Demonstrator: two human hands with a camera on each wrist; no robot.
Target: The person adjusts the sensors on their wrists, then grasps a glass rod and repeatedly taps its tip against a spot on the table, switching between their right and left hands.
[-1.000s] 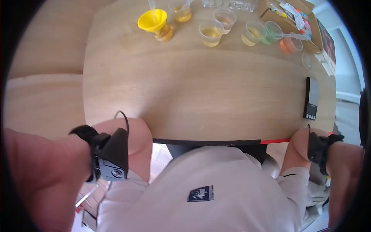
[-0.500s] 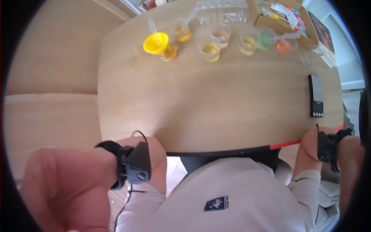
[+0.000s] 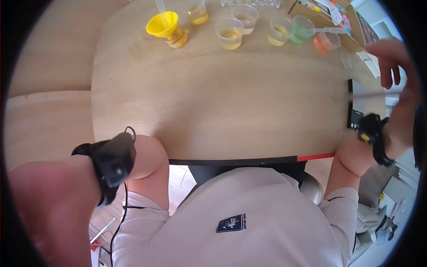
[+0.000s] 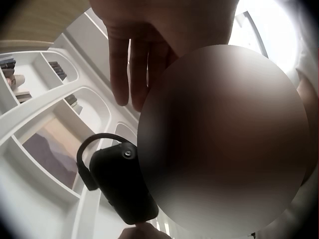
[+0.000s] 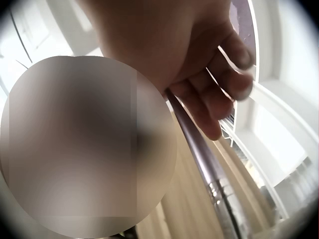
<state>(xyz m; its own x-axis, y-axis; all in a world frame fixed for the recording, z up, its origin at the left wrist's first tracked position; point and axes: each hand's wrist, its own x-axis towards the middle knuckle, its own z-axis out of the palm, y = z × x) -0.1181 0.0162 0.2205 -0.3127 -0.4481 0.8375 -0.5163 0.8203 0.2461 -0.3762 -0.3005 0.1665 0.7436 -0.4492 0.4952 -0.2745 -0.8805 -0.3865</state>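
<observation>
My right hand (image 3: 402, 66) is raised at the right side in the head view, above the table's right edge, fingers partly bent. It holds a slim purplish stick (image 5: 197, 144) with a silver band near its far end; the stick blurs in the head view, and I cannot tell its exact kind. My left hand (image 4: 159, 30) is raised close to my head, with its fingers hanging loosely and nothing seen in them. In the head view only its blurred wrist side shows at lower left. A black device (image 4: 124, 184) with a looped cable appears beside it in the left wrist view.
Clear cups with yellow (image 3: 230, 38), green (image 3: 302, 33) and orange (image 3: 324, 43) liquid stand along the table's far side. A yellow funnel (image 3: 162, 24) sits over a small container at far left. A black scale (image 3: 356, 107) lies below my right hand, with a cardboard box (image 3: 302, 10) farther back.
My right hand has come up into the head view with the purplish stick. The left arm has swung right, then back left, as the head view shifted. The table's cups stay put.
</observation>
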